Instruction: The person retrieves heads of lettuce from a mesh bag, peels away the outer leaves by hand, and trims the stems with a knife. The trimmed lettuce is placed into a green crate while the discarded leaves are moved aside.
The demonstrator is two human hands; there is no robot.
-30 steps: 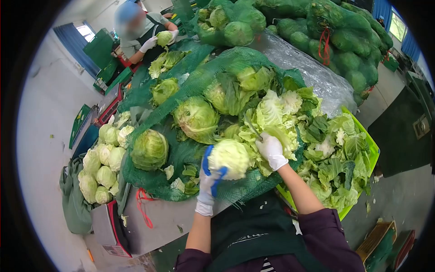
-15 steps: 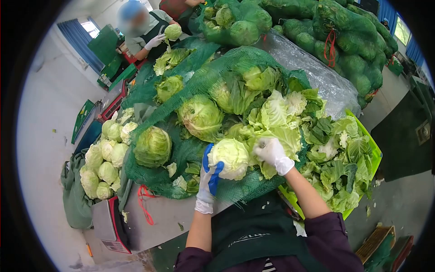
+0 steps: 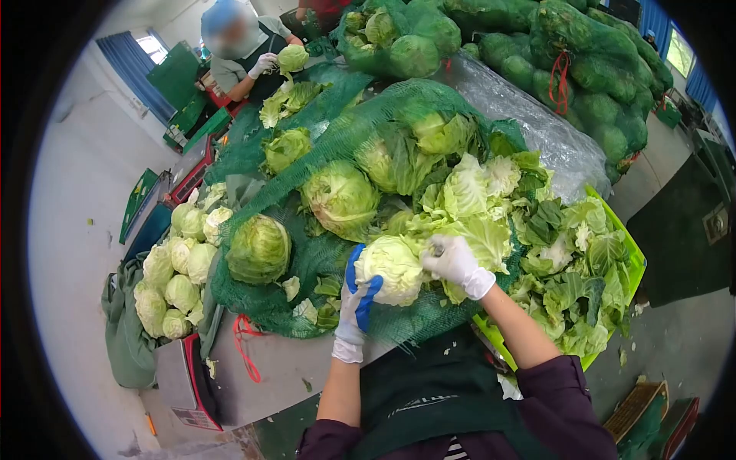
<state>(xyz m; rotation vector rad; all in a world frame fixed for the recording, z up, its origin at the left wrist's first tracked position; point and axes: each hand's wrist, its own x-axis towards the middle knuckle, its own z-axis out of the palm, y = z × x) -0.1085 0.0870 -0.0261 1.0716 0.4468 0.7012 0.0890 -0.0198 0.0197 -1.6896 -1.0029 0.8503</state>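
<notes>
A pale trimmed cabbage [image 3: 392, 270] rests in my left hand [image 3: 357, 303], which wears a white glove with blue on the thumb and fingers and is wrapped round its left side. At the cabbage's right side is my right hand [image 3: 458, 264], in a white glove, its fingers curled together close to the cabbage. Whatever those fingers pinch is hidden. Beneath both hands lies an opened green mesh bag [image 3: 418, 318] with loose leaves. Several cabbages with outer leaves, one large head [image 3: 341, 199] and another [image 3: 259, 248] among them, sit just beyond.
Trimmed cabbages [image 3: 182, 291] are piled in a green sack at left, beside a scale [image 3: 184, 376]. A lime-green crate [image 3: 635, 264] of leaves stands at right. Full mesh sacks [image 3: 598, 77] lie at the back. Across the table, a person [image 3: 264, 57] holds a cabbage.
My right hand has shifted slightly left, closer to the cabbage. The cabbage has turned or moved a little in my left hand.
</notes>
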